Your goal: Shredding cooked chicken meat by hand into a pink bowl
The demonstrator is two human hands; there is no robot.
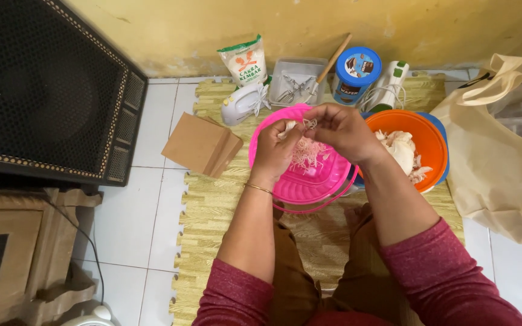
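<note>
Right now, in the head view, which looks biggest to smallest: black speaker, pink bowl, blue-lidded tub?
1. Black speaker, by far the largest.
2. Pink bowl, partly hidden by the hands.
3. Blue-lidded tub, smallest; it sits farther away, but the gap seems real.

Left hand (276, 145) and right hand (339, 128) pinching shredded chicken (300, 127), above pink basket (327, 181), orange bowl (433, 142) beside

Room setting: yellow plaster wall (225, 24), scuffed along its base; white tiled floor (134, 211) partly covered by a wood-patterned foam mat (212, 205); a large black speaker cabinet (43, 90), apparently perforated metal, at left.
</note>
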